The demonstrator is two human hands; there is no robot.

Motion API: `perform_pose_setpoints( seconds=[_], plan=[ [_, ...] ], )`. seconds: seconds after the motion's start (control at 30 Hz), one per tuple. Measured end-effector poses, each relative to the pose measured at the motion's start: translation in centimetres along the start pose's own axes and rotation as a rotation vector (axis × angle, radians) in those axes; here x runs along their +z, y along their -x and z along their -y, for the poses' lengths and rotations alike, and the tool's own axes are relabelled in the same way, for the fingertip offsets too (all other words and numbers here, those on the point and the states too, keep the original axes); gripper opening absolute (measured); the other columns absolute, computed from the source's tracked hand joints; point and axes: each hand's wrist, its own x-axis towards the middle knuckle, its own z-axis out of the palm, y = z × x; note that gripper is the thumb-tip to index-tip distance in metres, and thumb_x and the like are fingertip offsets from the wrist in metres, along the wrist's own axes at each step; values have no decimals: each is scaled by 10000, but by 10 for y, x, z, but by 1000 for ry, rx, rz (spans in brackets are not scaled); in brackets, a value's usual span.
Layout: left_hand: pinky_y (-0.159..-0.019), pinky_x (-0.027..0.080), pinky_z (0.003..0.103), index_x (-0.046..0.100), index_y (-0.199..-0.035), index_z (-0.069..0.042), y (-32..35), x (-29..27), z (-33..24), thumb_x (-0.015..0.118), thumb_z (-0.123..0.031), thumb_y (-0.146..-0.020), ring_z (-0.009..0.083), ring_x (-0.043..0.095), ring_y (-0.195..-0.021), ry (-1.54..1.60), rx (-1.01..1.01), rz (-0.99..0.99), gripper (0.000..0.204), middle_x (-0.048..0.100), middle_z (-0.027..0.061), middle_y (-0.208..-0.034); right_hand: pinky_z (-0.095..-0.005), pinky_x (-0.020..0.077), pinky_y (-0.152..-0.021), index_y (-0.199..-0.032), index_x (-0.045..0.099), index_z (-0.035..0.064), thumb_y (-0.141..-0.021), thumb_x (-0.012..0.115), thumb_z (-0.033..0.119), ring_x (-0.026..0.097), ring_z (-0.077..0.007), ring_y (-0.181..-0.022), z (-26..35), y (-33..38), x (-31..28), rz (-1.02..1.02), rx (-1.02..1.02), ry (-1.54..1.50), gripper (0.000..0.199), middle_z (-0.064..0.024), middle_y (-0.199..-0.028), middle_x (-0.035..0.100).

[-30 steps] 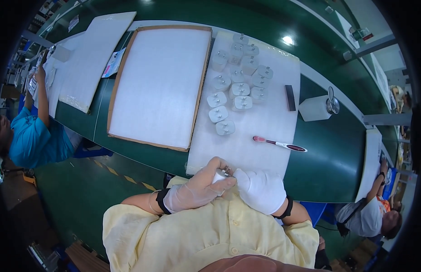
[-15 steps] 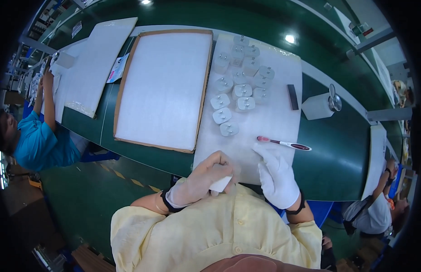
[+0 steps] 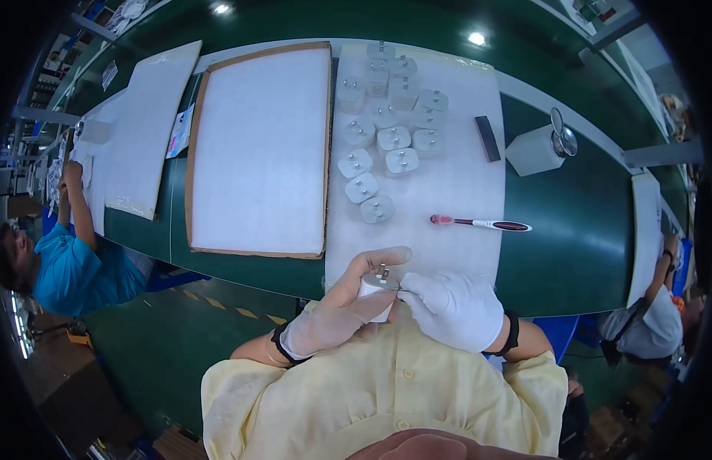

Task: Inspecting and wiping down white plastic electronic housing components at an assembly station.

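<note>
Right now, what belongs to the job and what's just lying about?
Likely the job: white pronged block in gloved left hand; pale pronged blocks on white sheet.

Maybe lying about: red-white toothbrush; dark rectangular bar; white metal-topped bottle.

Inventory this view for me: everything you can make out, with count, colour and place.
plug blocks: about fifteen, white, grouped on the mat
mat: one, white, centre
dark bar: one, dark grey, mat's right side
toothbrush: one, white and dark red, across the mat's right edge
bottle: one, white with metal top, right of the mat
tray: one, brown rim, white inside, left of the mat
board: one, white, left of the tray
tabletop: one, green, beneath these
co-workers: two, blue top left, white top right
shirt: one, pale yellow, bottom
left hand: one, pale sheer covering, holding another white plug block
right hand: one, white glove, beside that block

Blurred background clutter left out.
</note>
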Motion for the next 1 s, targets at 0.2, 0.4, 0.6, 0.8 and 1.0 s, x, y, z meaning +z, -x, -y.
perform_pose_setpoints(
  seconds=[0.2, 0.4, 0.6, 0.8, 1.0],
  plan=[
    [-545, 411, 198, 349, -1375, -138, 1, -2, -1, 466, -204, -1005, 50, 471, -659, 40, -49, 54, 394, 563, 30, -908, -387, 476, -502, -1068, 552, 77, -746, 647, 129, 590, -245, -619, 6, -3, 4, -83, 10, 122, 339, -59, -694, 555],
    [-555, 419, 210, 354, -1365, -130, -2, -8, 4, 477, -205, -1002, 67, 503, -703, 169, -110, 76, 390, 577, 45, -938, -383, 474, -531, -1173, 544, 115, -721, 661, 86, 600, -252, -662, 3, -3, 3, -8, 27, 78, 468, -46, -814, 593],
    [-561, 433, 222, 354, -1358, -123, -1, -8, 10, 500, -204, -993, 93, 547, -798, 302, -69, 99, 402, 577, 62, -994, -378, 466, -533, -1176, 528, 112, -742, 646, 100, 600, -244, -663, 4, -5, -3, 2, -39, 197, 450, -52, -816, 587],
    [-581, 451, 220, 353, -1356, -122, -1, -4, 10, 490, -199, -997, 84, 549, -837, 244, -79, 51, 392, 558, 43, -1054, -377, 464, -536, -1167, 530, 113, -743, 659, 120, 598, -242, -670, 1, 0, 4, 41, 47, 163, 443, -54, -830, 585],
    [-599, 460, 205, 359, -1359, -146, 2, 2, 2, 480, -169, -1003, 51, 517, -832, 55, -138, -35, 377, 527, 6, -1061, -385, 463, -532, -1145, 537, 128, -737, 681, 151, 595, -246, -662, 2, 1, 12, -28, 67, 118, 434, -46, -810, 576]
  ],
)
